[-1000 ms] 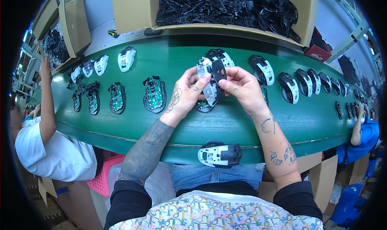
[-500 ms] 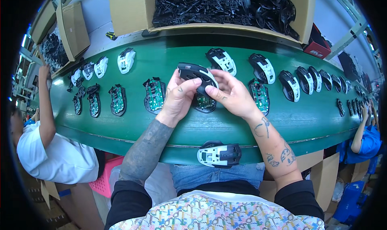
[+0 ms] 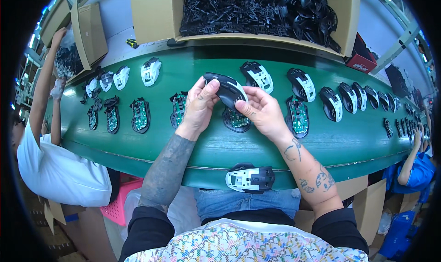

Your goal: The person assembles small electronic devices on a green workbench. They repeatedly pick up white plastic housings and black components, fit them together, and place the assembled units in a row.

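Both hands hold a black and white computer mouse shell (image 3: 226, 89) above the green belt. My left hand (image 3: 198, 109) grips its left end, thumb on top. On its right end, my right hand (image 3: 266, 116) presses the thumb near the lower edge, with the fingers behind. Beneath the shell, a mouse base with a green circuit board (image 3: 237, 121) lies partly hidden. Another such base (image 3: 178, 109) is partly covered by my left hand, and a third base (image 3: 297, 117) lies right of my right hand. Close to my body, another mouse shell (image 3: 250, 178) sits at the belt's near edge.
The green belt (image 3: 193, 147) carries several shells and board bases in rows. Beyond it stands a cardboard box (image 3: 154, 14) of black plastic parts. A red box (image 3: 362, 60) and a yellow-black cutter (image 3: 132, 43) lie behind the belt. Co-workers (image 3: 64, 170) sit at both sides.
My left thumb has shifted to the shell's upper left end, and the shell has tilted to show more of its top. The co-worker at left now shows both arms raised.
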Tool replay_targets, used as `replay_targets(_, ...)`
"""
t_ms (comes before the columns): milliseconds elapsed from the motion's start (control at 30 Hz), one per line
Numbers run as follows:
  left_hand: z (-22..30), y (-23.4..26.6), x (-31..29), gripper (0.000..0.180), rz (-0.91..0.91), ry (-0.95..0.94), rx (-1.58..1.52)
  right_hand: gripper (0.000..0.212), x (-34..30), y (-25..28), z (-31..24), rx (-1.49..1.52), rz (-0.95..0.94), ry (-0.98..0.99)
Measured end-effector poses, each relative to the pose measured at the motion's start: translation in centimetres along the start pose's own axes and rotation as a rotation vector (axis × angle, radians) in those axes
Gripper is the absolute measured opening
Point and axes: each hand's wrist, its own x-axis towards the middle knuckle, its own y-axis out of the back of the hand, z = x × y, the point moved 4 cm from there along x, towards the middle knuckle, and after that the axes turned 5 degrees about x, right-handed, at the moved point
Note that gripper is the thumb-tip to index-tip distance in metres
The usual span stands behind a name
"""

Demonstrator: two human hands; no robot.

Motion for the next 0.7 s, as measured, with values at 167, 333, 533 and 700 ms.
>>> replay_targets(167, 2.4, 6.0, 5.3, 0.053, 0.145, -0.079, 0.296, 0.055, 3.0, -2.4, -1.9, -0.513, 0.02, 0.311)
replay_targets(333, 7.6, 17.0, 6.3, 0.066, 0.714, -0.314, 1.425, 0.031, 8.0, 0.2, -5.4, -0.855, 0.214, 0.671)
replay_targets(533, 7.2, 21.3, 7.1, 0.075, 0.611, 0.159, 1.876, 0.035, 15.9, 4.1, -9.3, -1.426, 0.515, 0.114)
replay_targets(700, 8.1, 22.3, 5.7, 0.078, 0.645, -0.027, 1.695, 0.033, 16.5, 5.3, -9.5, -1.242, 0.482, 0.109)
